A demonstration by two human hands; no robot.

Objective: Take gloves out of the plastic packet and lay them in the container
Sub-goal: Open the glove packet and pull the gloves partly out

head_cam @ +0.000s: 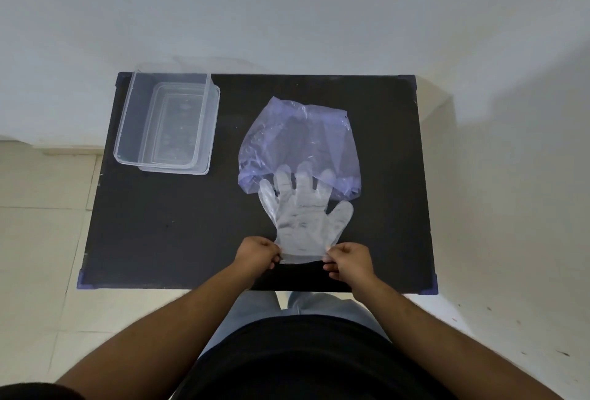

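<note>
A clear plastic glove (305,217) lies flat on the black table, its fingers pointing away from me and overlapping the mouth of a bluish see-through plastic packet (298,141). My left hand (257,256) pinches the left corner of the glove's cuff. My right hand (349,260) pinches the cuff's right corner. The clear rectangular container (127,118) stands at the table's far left corner, and I see no glove inside it. I cannot tell whether the packet holds more gloves.
The black table (178,224) has small purple corner caps and stands against a white wall. Pale floor tiles show on both sides. My torso and legs are close to the table's near edge.
</note>
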